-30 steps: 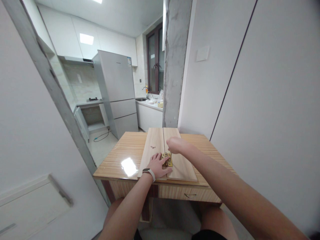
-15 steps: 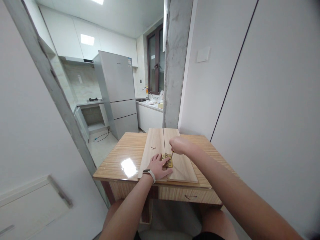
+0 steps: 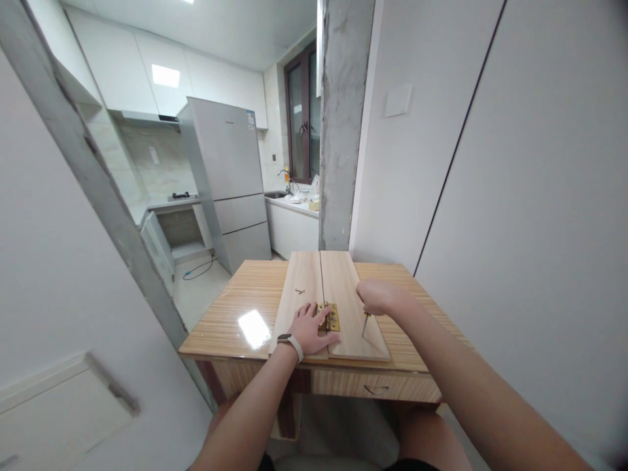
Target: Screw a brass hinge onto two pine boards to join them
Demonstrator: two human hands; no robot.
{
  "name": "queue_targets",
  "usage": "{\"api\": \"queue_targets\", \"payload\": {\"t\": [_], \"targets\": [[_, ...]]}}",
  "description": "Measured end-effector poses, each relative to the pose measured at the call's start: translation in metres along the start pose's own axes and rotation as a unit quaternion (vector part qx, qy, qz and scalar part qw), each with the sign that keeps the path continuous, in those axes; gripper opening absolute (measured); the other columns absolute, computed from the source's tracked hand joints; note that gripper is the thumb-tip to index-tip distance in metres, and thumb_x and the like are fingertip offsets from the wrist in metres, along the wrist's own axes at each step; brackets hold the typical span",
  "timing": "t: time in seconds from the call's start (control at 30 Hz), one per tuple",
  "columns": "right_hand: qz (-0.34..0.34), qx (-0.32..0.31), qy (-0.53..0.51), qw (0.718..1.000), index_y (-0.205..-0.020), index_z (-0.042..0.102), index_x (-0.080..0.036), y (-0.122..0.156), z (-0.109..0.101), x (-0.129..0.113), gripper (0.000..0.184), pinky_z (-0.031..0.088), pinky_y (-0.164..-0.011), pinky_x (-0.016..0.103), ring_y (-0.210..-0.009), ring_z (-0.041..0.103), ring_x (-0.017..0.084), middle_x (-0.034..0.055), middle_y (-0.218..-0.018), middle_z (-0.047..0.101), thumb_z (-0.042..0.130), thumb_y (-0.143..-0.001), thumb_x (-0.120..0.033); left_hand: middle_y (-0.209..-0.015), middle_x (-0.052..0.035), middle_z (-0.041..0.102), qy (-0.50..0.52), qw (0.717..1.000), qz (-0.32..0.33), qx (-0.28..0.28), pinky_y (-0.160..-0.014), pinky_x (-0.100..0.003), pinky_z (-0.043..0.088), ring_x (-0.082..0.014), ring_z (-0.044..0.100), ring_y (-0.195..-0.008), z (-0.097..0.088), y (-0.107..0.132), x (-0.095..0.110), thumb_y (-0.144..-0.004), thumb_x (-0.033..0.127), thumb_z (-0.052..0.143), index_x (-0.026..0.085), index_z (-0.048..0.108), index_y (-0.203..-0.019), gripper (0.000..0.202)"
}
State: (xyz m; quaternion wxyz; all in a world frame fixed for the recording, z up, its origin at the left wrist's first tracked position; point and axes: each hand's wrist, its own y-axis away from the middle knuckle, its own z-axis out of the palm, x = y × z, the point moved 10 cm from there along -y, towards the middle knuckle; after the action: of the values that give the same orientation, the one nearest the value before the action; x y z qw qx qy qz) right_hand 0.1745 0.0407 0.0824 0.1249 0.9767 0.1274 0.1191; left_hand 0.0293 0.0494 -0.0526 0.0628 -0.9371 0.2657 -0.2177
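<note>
Two pale wooden boards lie side by side, the left board [image 3: 303,271] and the right board [image 3: 343,278], with a narrow seam between them. A brass hinge [image 3: 334,318] straddles that seam. My left hand [image 3: 312,328], with a band on its wrist, rests spread over the hinge's left leaf and the boards. My right hand [image 3: 377,297] is closed round the handle of a screwdriver [image 3: 364,325], whose shaft points down over the right board, to the right of the hinge. Several small screws [image 3: 300,292] lie on the left board.
Under the boards stands a wood-grain table [image 3: 235,294] with a front drawer [image 3: 375,389]. A white wall [image 3: 515,196] rises close on the right. Beyond the table are a grey fridge [image 3: 228,157], a sink counter [image 3: 294,216] and a cable [image 3: 199,269] on the floor.
My right hand has moved right and slightly nearer me, carrying the screwdriver off the hinge and over the right board. My left hand stays on the hinge.
</note>
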Motion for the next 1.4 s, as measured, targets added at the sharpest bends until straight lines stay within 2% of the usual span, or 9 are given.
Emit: {"api": "queue_targets", "payload": {"t": [0.13, 0.27, 0.43, 0.57, 0.77, 0.97, 1.2, 1.3, 1.4], "targets": [[0.011, -0.071, -0.040, 0.997, -0.096, 0.077, -0.009, -0.003, 0.021, 0.006, 0.032, 0.051, -0.067, 0.028, -0.079, 0.074, 0.024, 0.0140, -0.087, 0.078, 0.073, -0.065, -0.006, -0.149, -0.0102, 0.049, 0.045, 0.999, -0.010, 0.016, -0.115, -0.049, 0.031, -0.0338, 0.039, -0.140, -0.006, -0.010, -0.013, -0.088, 0.071, 0.053, 0.032, 0.040, -0.152, 0.077], [0.005, -0.035, -0.029, 0.999, -0.095, 0.078, -0.010, -0.002, 0.017, 0.003, 0.033, 0.051, -0.070, 0.028, -0.090, 0.073, 0.027, 0.0173, -0.098, 0.077, 0.070, -0.063, -0.004, -0.141, -0.0153, 0.054, 0.086, 0.991, -0.070, 0.081, -0.112, -0.036, 0.037, -0.0271, 0.050, -0.132, -0.025, -0.027, -0.053, -0.096, 0.050, 0.052, 0.017, 0.048, -0.146, 0.060], [0.007, -0.009, -0.033, 0.999, -0.098, 0.078, -0.010, 0.004, 0.007, -0.002, 0.034, 0.053, -0.071, 0.029, -0.094, 0.073, 0.029, 0.0200, -0.102, 0.076, 0.066, -0.067, -0.003, -0.127, -0.0135, 0.057, 0.043, 0.984, -0.143, 0.093, -0.100, -0.032, 0.045, -0.0220, 0.063, -0.110, -0.034, -0.050, -0.104, -0.091, 0.029, 0.060, 0.018, 0.059, -0.128, 0.038], [0.013, -0.008, -0.031, 0.999, -0.100, 0.078, -0.009, 0.006, 0.004, -0.005, 0.033, 0.053, -0.072, 0.028, -0.096, 0.073, 0.030, 0.0214, -0.102, 0.075, 0.067, -0.070, -0.003, -0.123, -0.0119, 0.056, 0.000, 0.982, -0.168, 0.082, -0.095, -0.032, 0.046, -0.0227, 0.062, -0.106, -0.033, -0.068, -0.119, -0.093, 0.028, 0.058, 0.021, 0.063, -0.121, 0.029], [0.029, 0.009, -0.038, 0.999, -0.108, 0.076, -0.008, 0.003, 0.007, -0.004, 0.039, 0.055, -0.076, 0.030, -0.100, 0.072, 0.031, 0.0231, -0.107, 0.074, 0.069, -0.070, -0.004, -0.112, -0.0120, 0.058, 0.000, 0.981, -0.187, 0.058, -0.087, -0.033, 0.046, -0.0224, 0.064, -0.094, -0.021, -0.088, -0.121, -0.093, 0.020, 0.054, 0.018, 0.067, -0.095, 0.014], [0.026, 0.012, -0.039, 0.999, -0.110, 0.076, -0.010, 0.000, 0.011, 0.000, 0.041, 0.056, -0.078, 0.028, -0.101, 0.072, 0.030, 0.0232, -0.105, 0.074, 0.073, -0.069, -0.009, -0.108, -0.0130, 0.060, 0.020, 0.985, -0.162, 0.060, -0.089, -0.032, 0.045, -0.0215, 0.063, -0.095, -0.018, -0.086, -0.113, -0.093, 0.014, 0.053, 0.016, 0.066, -0.092, 0.013], [0.021, 0.028, -0.035, 0.999, -0.109, 0.075, -0.009, 0.000, 0.014, -0.002, 0.039, 0.055, -0.078, 0.029, -0.099, 0.073, 0.031, 0.0233, -0.101, 0.074, 0.072, -0.070, -0.008, -0.096, -0.0050, 0.070, 0.086, 0.986, -0.112, 0.083, -0.083, -0.027, 0.047, -0.0172, 0.065, -0.092, -0.025, -0.049, -0.092, -0.098, 0.020, 0.048, 0.020, 0.066, -0.103, 0.019], [0.020, 0.030, -0.038, 0.999, -0.109, 0.075, -0.009, -0.001, 0.014, -0.003, 0.038, 0.055, -0.078, 0.029, -0.100, 0.073, 0.031, 0.0234, -0.102, 0.074, 0.073, -0.071, -0.009, -0.088, -0.0018, 0.071, 0.201, 0.972, -0.076, 0.100, -0.076, -0.027, 0.049, -0.0170, 0.065, -0.079, -0.031, -0.028, -0.076, -0.098, 0.026, 0.047, 0.021, 0.065, -0.120, 0.029], [0.026, 0.022, -0.042, 0.999, -0.112, 0.074, -0.010, -0.001, 0.016, -0.002, 0.041, 0.055, -0.079, 0.029, -0.101, 0.072, 0.031, 0.0236, -0.104, 0.074, 0.075, -0.071, -0.013, -0.091, -0.0024, 0.073, 0.225, 0.967, -0.060, 0.099, -0.077, -0.028, 0.049, -0.0178, 0.066, -0.083, -0.034, -0.011, -0.058, -0.097, 0.031, 0.047, 0.023, 0.071, -0.104, 0.025]]}}
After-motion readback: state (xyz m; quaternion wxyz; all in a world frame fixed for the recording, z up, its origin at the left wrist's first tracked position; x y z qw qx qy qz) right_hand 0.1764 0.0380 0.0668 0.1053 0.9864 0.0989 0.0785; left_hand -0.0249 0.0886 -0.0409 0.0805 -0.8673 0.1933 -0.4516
